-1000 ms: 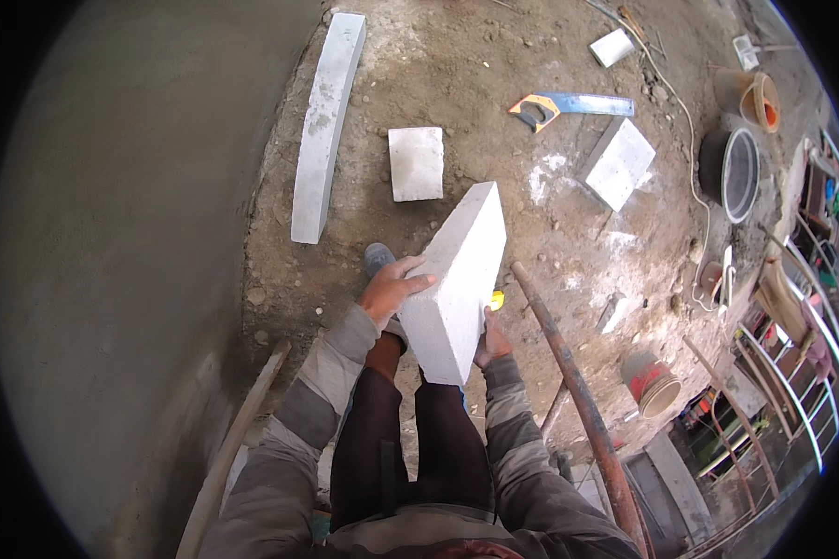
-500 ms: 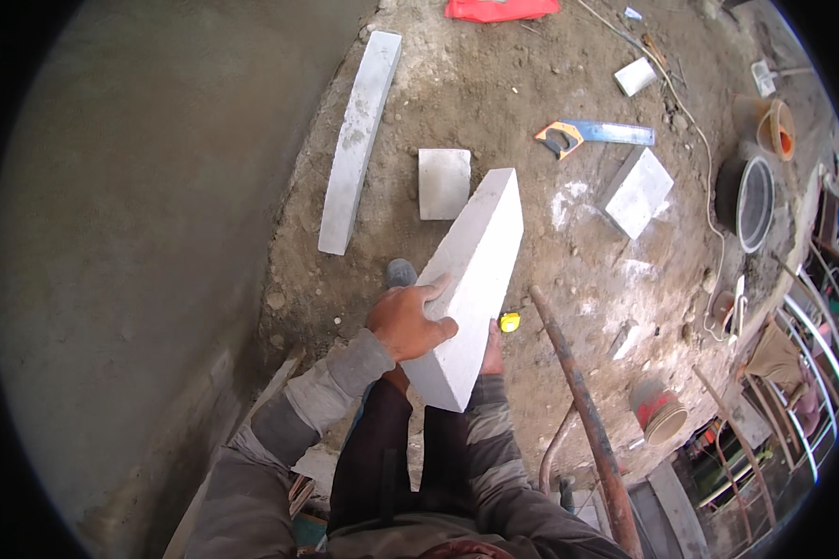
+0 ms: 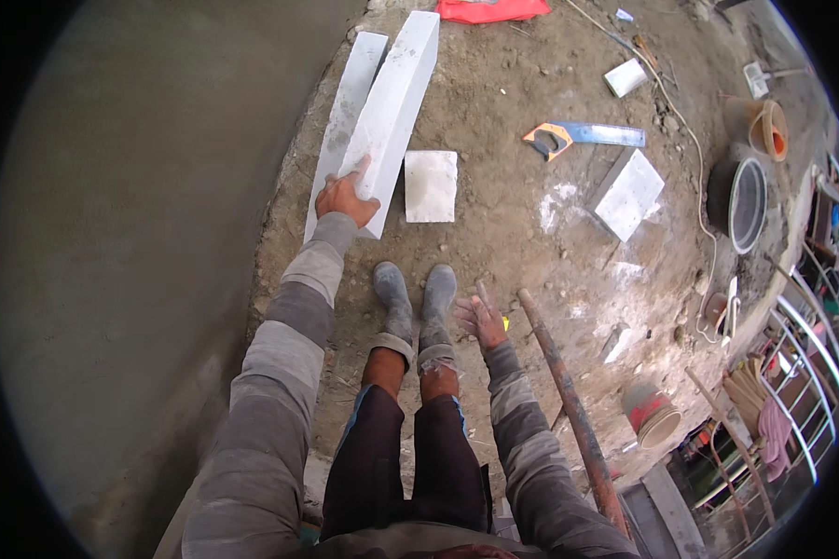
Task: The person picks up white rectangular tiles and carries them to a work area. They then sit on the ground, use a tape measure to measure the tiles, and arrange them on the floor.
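My left hand (image 3: 345, 197) grips the near end of a long white aerated concrete block (image 3: 393, 102), fingers over its top and thumb along its right side. That block stands beside a second long block (image 3: 350, 112), partly overlapping it in view; whether they touch I cannot tell. Just right of them lies a short, squarish block (image 3: 431, 187). My right hand (image 3: 480, 319) is empty, fingers apart, above the soil near my boots. Behind it peeks a bit of a yellow tape measure (image 3: 505, 323), mostly hidden.
A handsaw (image 3: 598, 134) lies ahead to the right, near another white block (image 3: 628, 196). Buckets (image 3: 657, 417) and a black tub (image 3: 748, 205) stand at right. A rusty pipe (image 3: 573, 410) slants up beside my right arm. A smooth grey wall (image 3: 149, 233) fills the left.
The long block moved from in front of my body, forward and left, beside the other long block. My left hand went with it. My right hand let go and is now empty.
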Motion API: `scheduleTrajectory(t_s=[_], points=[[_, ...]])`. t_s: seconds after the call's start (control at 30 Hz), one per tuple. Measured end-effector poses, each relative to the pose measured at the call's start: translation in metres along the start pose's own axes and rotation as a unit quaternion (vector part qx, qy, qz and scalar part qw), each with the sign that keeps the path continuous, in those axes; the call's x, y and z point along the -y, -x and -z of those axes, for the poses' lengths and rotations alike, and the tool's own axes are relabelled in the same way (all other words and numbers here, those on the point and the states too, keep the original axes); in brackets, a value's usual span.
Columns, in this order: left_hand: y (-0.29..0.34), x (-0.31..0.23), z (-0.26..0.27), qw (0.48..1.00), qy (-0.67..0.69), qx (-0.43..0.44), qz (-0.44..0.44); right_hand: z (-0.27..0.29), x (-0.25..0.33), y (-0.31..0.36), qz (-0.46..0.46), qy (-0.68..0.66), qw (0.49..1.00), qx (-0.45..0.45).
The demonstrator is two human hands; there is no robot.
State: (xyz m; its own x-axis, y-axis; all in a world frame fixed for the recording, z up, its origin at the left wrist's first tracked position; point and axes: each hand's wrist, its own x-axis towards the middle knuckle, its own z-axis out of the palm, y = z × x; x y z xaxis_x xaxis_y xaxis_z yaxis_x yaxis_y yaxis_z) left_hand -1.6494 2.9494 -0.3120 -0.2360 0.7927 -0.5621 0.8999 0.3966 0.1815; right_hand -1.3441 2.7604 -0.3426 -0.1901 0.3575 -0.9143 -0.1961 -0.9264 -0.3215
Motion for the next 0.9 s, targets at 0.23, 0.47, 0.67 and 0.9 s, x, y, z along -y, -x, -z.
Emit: scheduleTrajectory(t_s=[0.23, 0.47, 0.67, 0.9], points=[[0.014, 0.059, -0.074, 0.997, -0.037, 0.060, 0.038, 0.075, -0.103, 0.074, -0.133, 0.012, 0.978, -0.163], [0.087, 0.061, -0.111, 0.999, 0.039, -0.028, 0.020, 0.057, -0.089, 0.091, -0.123, -0.038, 0.988, -0.091], [0.256, -0.059, 0.016, 0.939, 0.219, -0.006, -0.265, -0.115, 0.017, 0.123, 0.070, -0.331, 0.932, 0.132], [0.198, 0.033, 0.039, 0.971, 0.157, 0.068, -0.167, -0.106, 0.100, 0.270, 0.070, -0.089, 0.974, 0.194]])
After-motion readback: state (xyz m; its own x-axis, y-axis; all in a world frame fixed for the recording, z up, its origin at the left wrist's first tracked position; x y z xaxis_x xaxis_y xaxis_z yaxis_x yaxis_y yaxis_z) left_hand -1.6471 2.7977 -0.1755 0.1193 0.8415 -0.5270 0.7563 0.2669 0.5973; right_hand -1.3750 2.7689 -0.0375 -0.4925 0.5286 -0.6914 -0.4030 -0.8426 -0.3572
